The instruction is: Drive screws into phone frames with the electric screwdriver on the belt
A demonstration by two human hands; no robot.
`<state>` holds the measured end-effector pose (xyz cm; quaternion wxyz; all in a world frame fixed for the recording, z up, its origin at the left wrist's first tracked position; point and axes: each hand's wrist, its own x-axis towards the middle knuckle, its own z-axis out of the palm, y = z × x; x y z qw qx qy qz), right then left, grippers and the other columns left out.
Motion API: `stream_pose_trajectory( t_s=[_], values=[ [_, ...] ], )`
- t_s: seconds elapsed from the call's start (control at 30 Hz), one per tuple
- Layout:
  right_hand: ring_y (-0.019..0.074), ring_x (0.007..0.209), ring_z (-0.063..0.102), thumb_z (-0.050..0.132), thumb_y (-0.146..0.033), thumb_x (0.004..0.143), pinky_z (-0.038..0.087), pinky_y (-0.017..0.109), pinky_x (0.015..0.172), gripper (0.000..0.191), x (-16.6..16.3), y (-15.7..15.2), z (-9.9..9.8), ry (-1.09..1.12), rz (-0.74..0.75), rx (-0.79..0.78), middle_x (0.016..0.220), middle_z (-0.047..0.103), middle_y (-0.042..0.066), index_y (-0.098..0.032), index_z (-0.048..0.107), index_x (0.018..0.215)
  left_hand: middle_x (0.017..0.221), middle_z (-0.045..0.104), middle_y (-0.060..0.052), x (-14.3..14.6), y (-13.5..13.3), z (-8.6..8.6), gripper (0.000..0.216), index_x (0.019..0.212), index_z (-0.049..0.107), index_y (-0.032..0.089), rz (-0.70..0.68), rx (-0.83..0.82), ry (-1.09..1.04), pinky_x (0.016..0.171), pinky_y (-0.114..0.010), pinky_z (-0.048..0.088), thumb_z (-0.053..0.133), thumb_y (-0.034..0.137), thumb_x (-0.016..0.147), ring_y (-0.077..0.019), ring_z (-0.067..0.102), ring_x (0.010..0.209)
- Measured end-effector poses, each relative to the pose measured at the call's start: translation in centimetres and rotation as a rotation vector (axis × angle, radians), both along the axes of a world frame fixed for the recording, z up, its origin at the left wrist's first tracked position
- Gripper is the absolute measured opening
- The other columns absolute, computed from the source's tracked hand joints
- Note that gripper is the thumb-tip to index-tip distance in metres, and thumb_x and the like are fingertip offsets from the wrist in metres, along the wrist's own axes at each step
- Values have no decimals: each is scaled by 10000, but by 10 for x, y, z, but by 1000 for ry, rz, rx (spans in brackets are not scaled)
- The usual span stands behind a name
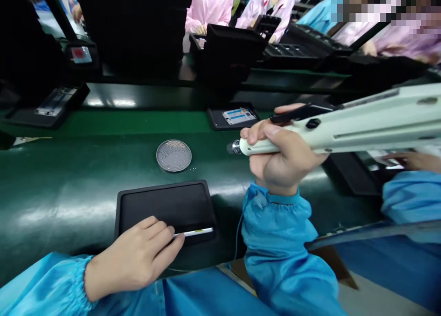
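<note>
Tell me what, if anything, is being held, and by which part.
The right-hand grip is wrapped around the narrow front end of a pale green tool. The left-hand grip holds a thin, silvery-edged piece by its left end.

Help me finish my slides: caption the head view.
Left hand on a thin light-edged part over a black tray; right hand gripping a pale green tool.

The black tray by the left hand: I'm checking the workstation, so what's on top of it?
Over the black tray, the left hand holds a thin pale piece, seen nearly edge-on. The hand hides the piece's left end and the tray's near-left corner.
</note>
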<state>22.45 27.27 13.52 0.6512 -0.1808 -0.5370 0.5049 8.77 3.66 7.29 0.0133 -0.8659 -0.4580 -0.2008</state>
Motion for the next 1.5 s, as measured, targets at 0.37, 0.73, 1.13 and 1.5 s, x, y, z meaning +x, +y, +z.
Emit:
stream_pose_trajectory(
  t_s=[0.37,0.73,1.13,1.5],
  values=[
    [155,447,482,603,-185,636,412,350,494,131,10,-1,9,54,7,15,460,436,-55,-255,612,746,996,648,-134,-9,-4,1,335,1262,571,59,24,-124,-23,760,-364,515,423,26,963,-222,591,893],
    [150,447,477,664,-241,651,407,377,479,154,10,-2,10,57,5,-6,504,411,-59,-291,550,741,995,650,-134,-8,0,8,400,1317,526,79,34,-159,90,718,-367,549,385,6,949,-230,622,885],
    [137,440,489,684,-263,668,422,362,450,133,11,2,7,34,-10,11,554,477,-51,-279,588,759,999,653,-133,-6,4,11,490,1339,480,97,28,-179,200,734,-373,556,336,-34,889,-244,646,899],
    [147,431,499,691,-279,680,432,377,453,126,10,4,4,16,5,15,502,436,-57,-266,581,740,953,611,-101,0,11,17,578,1426,384,137,32,-364,295,709,-406,540,370,8,862,-239,613,772]
  ],
)
